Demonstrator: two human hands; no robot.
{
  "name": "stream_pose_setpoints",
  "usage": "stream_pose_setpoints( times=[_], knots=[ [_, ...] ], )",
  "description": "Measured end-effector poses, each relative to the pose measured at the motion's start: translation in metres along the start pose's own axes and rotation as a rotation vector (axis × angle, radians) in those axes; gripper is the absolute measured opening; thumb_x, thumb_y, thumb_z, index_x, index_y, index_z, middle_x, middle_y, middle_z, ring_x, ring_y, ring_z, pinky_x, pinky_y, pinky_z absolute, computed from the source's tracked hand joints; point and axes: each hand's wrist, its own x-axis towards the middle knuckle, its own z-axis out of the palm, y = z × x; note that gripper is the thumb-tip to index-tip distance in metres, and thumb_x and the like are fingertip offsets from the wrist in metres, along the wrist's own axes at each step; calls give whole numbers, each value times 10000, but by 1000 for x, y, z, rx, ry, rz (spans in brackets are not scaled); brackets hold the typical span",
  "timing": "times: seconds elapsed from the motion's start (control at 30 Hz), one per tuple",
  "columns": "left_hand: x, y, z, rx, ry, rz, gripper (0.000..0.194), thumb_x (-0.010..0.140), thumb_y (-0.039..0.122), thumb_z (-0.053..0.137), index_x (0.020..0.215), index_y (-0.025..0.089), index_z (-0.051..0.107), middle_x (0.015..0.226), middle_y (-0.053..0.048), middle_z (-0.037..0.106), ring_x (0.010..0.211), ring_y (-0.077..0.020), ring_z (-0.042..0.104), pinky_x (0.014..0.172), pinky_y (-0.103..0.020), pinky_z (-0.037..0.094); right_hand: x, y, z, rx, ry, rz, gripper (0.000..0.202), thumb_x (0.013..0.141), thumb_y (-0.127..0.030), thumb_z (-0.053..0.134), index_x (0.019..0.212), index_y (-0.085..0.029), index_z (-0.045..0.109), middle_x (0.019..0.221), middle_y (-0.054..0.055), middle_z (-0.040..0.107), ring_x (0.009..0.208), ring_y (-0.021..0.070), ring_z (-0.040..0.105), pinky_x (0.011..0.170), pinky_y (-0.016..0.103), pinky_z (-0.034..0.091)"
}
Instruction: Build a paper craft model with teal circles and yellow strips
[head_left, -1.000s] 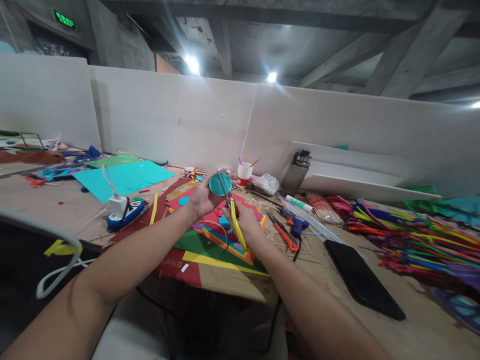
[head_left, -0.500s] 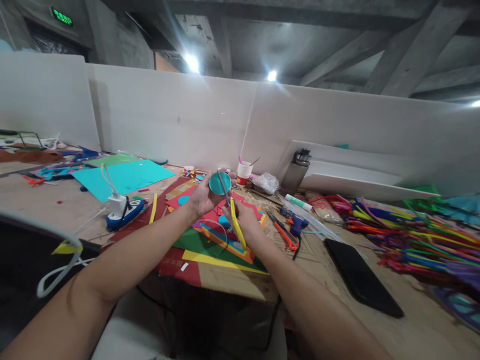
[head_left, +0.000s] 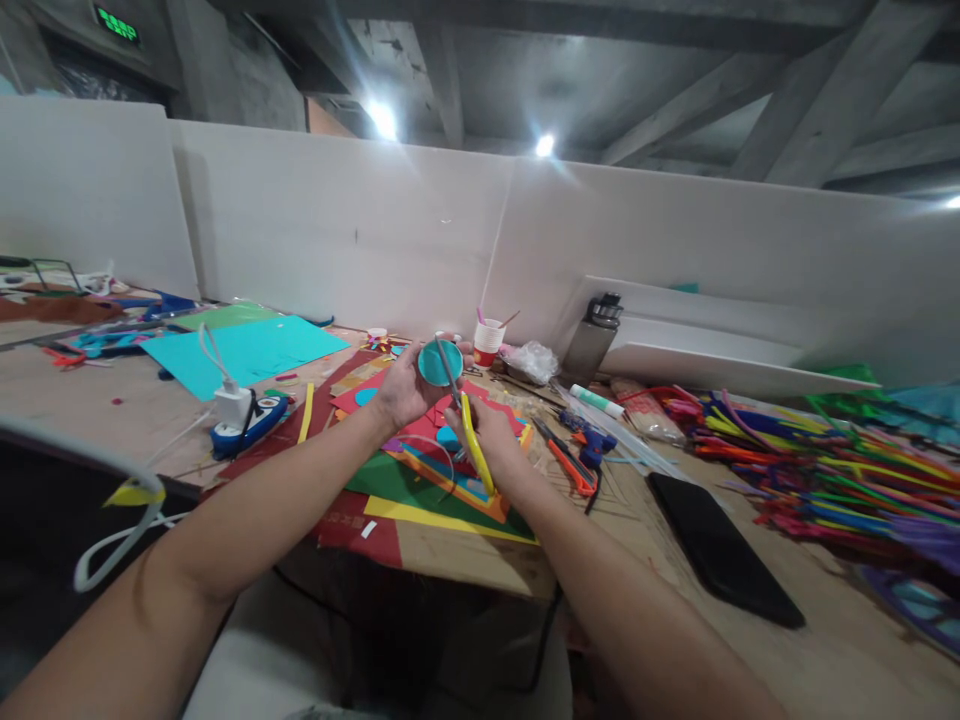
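My left hand [head_left: 403,388] is closed on a round teal-faced piece [head_left: 431,364], which looks like a paper cup seen end-on. My right hand [head_left: 487,440] grips yellow-handled scissors [head_left: 475,445], their blades lying across the teal face near its right side. Beneath both hands are stacked coloured papers, among them a green sheet [head_left: 375,476], a yellow strip [head_left: 450,522] and red pieces [head_left: 349,398]. How far apart the blades stand is too small to tell.
Right of my hands lie a box cutter [head_left: 566,458], a blue glue gun [head_left: 592,445], a black phone [head_left: 724,548] and pipe cleaners [head_left: 840,465]. Behind stand paper cups [head_left: 489,342] and a bottle [head_left: 592,340]. At left are a power strip [head_left: 247,425] and a turquoise sheet [head_left: 244,352].
The view has shifted very slightly. Both hands keep their hold, and the scissors and the teal piece stay almost where they were.
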Motion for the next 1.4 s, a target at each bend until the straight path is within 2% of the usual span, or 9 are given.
stream_pose_setpoints(
  times=[0.27, 0.4, 0.67, 0.93, 1.1, 1.23, 1.4],
  knots=[
    [3, -2, -3, 62, 0, 30, 342, 958, 306, 373, 1080, 152, 652, 1149, -125, 699, 952, -242, 699, 688, -341, 572, -1, 2, 0, 18, 19, -27, 313, 871, -474, 527, 892, -174, 614, 778, 41, 662, 662, 155, 564, 585, 251, 403],
    [5, -2, -6, 98, 6, 65, 339, 952, 335, 393, 1092, 159, 647, 1110, -118, 713, 963, -242, 698, 710, -338, 562, -1, 3, 0, 80, -15, 5, 308, 857, -477, 541, 895, -177, 601, 736, 19, 641, 581, 129, 538, 518, 229, 396],
    [7, 5, -12, 301, 55, 234, 342, 952, 335, 413, 1123, 135, 631, 1080, -123, 726, 1007, -227, 686, 882, -377, 520, -7, -10, -9, 173, -76, 63, 339, 850, -504, 544, 952, -187, 607, 557, -25, 558, 483, 123, 532, 451, 214, 430],
    [10, 9, -18, 450, 47, 360, 401, 890, 426, 506, 1129, 134, 641, 1125, -141, 709, 980, -246, 687, 795, -353, 531, -15, -16, -10, 222, -163, 167, 362, 835, -574, 538, 840, -212, 532, 579, -38, 536, 362, 106, 492, 282, 203, 388],
    [10, 9, -23, 526, -30, 375, 427, 877, 446, 534, 1141, 133, 653, 1114, -144, 712, 998, -252, 680, 771, -330, 525, -16, -18, -13, 249, -195, 183, 368, 835, -571, 542, 776, -211, 495, 578, -38, 530, 343, 95, 480, 279, 198, 387],
    [9, 8, -22, 546, -22, 360, 433, 862, 457, 556, 1133, 137, 663, 1098, -142, 717, 1024, -262, 671, 847, -371, 511, -17, -22, -14, 234, -183, 156, 358, 832, -549, 558, 744, -210, 484, 560, -44, 521, 357, 87, 475, 307, 188, 393],
    [8, 8, -21, 573, -47, 360, 463, 857, 488, 557, 1149, 143, 654, 1154, -145, 698, 1047, -264, 661, 863, -374, 505, -15, -23, -15, 216, -156, 145, 368, 825, -538, 564, 692, -205, 481, 533, -37, 516, 376, 87, 456, 341, 191, 372]
  ],
)
